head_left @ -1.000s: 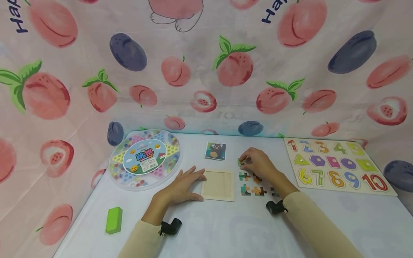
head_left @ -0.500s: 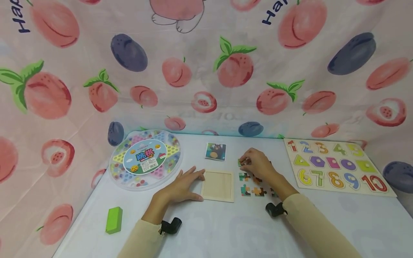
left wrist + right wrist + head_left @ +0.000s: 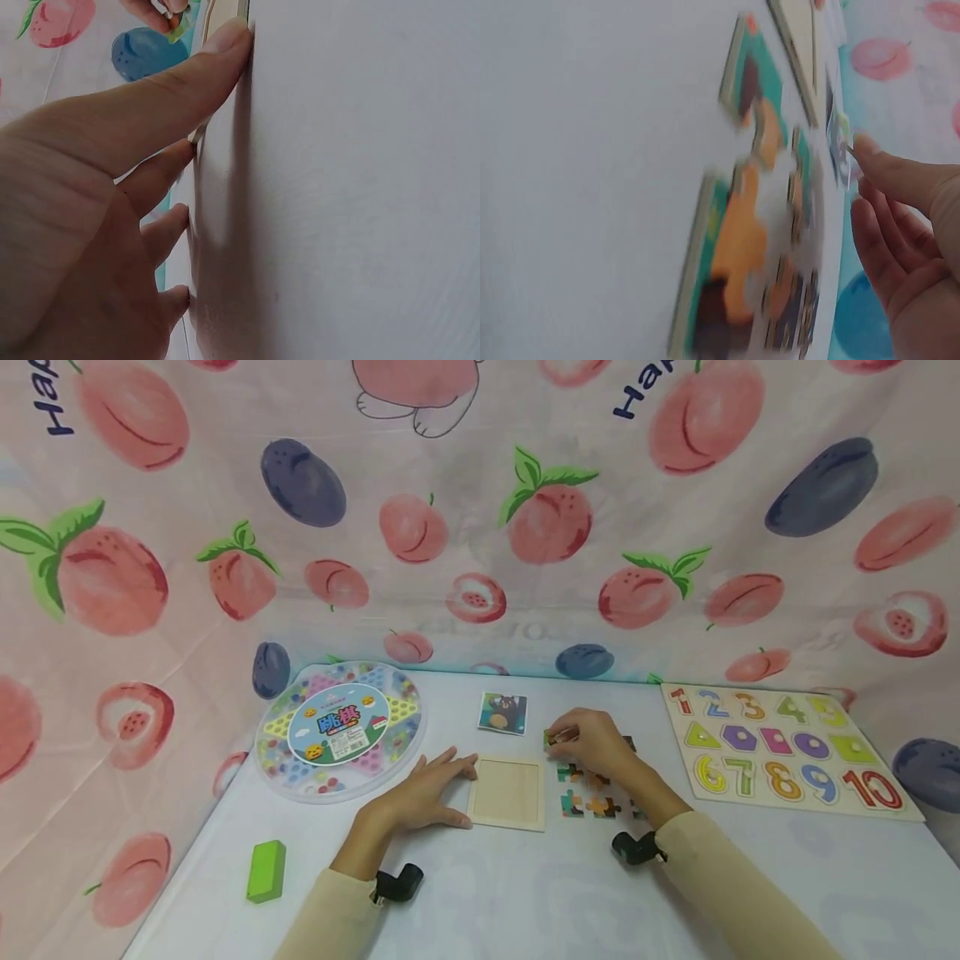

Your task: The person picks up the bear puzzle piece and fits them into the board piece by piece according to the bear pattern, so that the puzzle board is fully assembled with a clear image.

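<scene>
My right hand [image 3: 596,745] pinches a small puzzle piece [image 3: 549,740] between thumb and fingertips, over the table beside the tray's upper right corner. A green and orange part of that puzzle piece [image 3: 178,27] shows at the top of the left wrist view. Below this hand lie several loose puzzle pieces [image 3: 572,804] in rows, some hidden under the hand and forearm. My left hand [image 3: 420,797] is spread at the left side of a square wooden puzzle tray [image 3: 508,793]; its thumb [image 3: 217,52] and index fingertip touch the tray's edge. The tray's inside is bare wood.
Behind the tray lies a bear picture card [image 3: 502,713]. A round Chinese checkers set [image 3: 337,727] is at the back left, a green block [image 3: 266,871] at the front left. To the right lies a wooden number board [image 3: 787,752]. A fruit-print cloth [image 3: 480,527] hangs behind the table.
My right hand has lifted the puzzle piece from the top of the rows and moved slightly left toward the tray. The left hand stays at the tray's edge.
</scene>
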Motion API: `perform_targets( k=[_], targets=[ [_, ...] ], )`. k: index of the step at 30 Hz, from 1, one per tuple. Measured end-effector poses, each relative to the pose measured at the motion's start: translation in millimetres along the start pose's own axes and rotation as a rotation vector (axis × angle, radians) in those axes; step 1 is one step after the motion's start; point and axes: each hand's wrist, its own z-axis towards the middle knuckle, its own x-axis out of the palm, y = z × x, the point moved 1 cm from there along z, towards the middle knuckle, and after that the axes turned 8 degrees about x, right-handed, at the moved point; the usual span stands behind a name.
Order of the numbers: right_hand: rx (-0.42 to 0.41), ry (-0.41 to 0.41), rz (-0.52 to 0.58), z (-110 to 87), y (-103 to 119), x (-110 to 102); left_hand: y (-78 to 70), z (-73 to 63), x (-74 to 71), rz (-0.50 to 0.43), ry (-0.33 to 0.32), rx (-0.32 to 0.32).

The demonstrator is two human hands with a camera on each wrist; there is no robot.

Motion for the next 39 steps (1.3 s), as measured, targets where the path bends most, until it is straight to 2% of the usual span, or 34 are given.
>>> perform_targets(
  k=[6,14,19,28,39],
  targets=[
    [-0.066,0.066,0.081,-2.3,8,12,0.4,3.3,1.8,0.001,-0.01,-0.004],
    [-0.03,0.088,0.138,-6.8,23,29,-1.0,2.0,2.1,0.005,-0.013,-0.011],
    [-0.02,0.084,0.144,-5.7,32,39,-0.3,1.5,2.3,0.007,-0.02,-0.01],
    [-0.066,0.12,0.093,-2.9,45,54,-0.1,0.9,2.6,0.005,-0.028,-0.019],
    [-0.059,0.121,0.08,1.4,47,61,-0.1,0.5,0.2,-0.002,-0.024,-0.008]
  ],
)
